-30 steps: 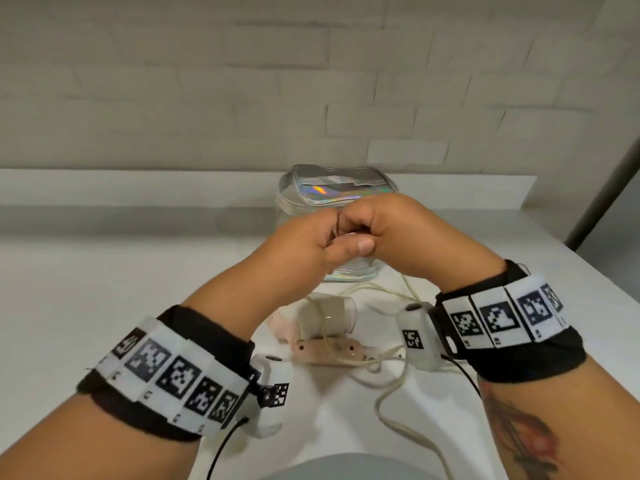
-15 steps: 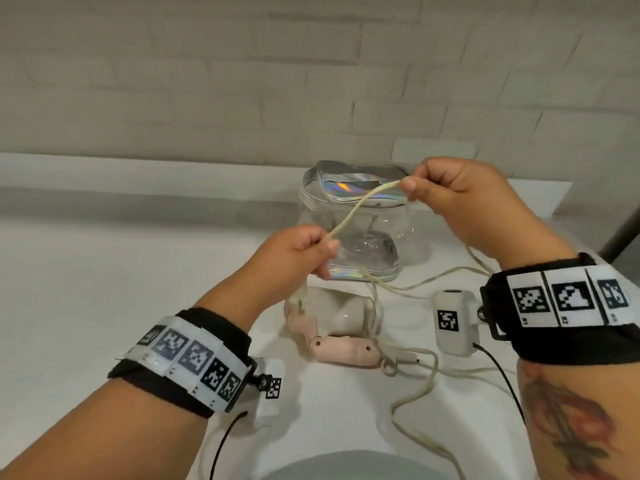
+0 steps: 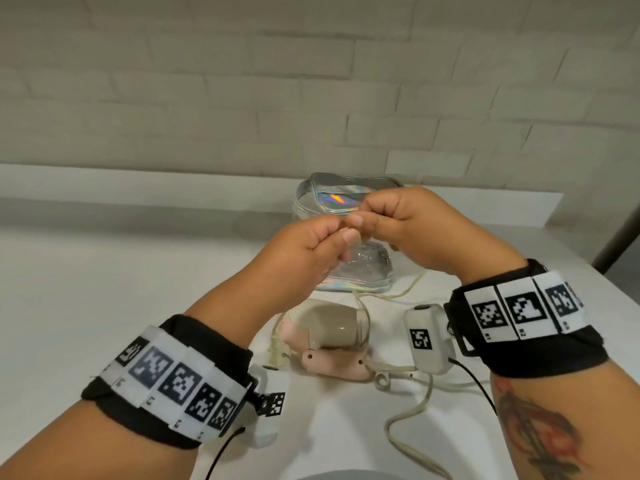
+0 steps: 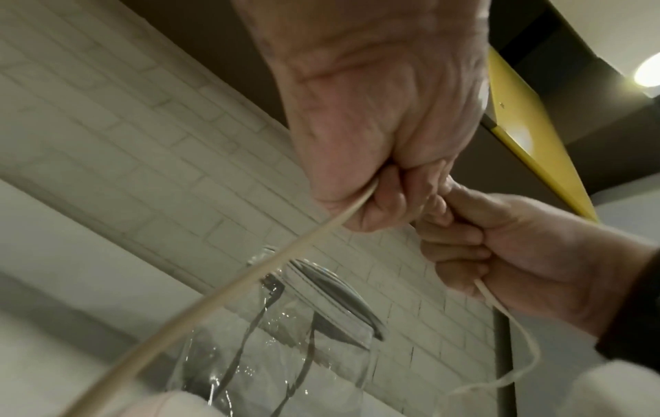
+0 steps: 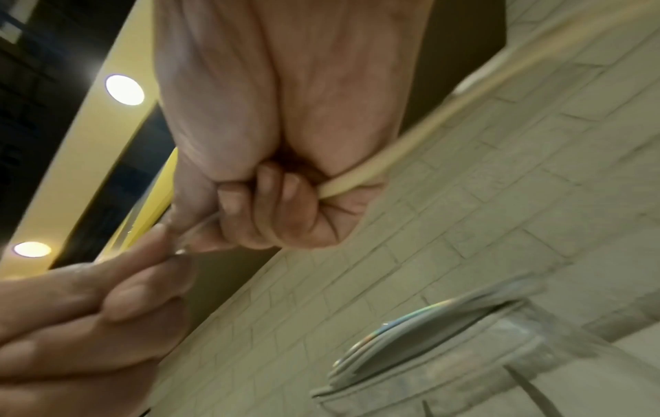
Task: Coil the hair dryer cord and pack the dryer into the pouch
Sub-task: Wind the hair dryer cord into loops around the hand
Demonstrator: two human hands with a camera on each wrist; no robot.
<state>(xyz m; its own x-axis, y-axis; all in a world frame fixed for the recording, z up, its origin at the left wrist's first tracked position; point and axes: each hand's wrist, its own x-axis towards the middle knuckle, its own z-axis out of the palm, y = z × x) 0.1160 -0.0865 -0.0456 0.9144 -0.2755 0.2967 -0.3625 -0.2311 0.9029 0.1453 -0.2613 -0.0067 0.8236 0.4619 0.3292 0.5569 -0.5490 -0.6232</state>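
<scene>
Cord [image 4: 250, 278], thin and cream, runs pinched between left hand [image 3: 304, 251] and right hand [image 3: 408, 226], fists apparently touching at frame centre above pink dryer [image 3: 329, 337] before pouch [image 3: 346, 202].

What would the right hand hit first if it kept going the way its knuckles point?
Most likely the left hand: the right hand points leftward and their fingertips nearly meet on the cord. Depth is unclear.

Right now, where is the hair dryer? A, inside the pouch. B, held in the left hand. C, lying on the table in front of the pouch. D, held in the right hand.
C: the hair dryer lies on the table in front of the pouch, while both hands hold only the cord.
</scene>
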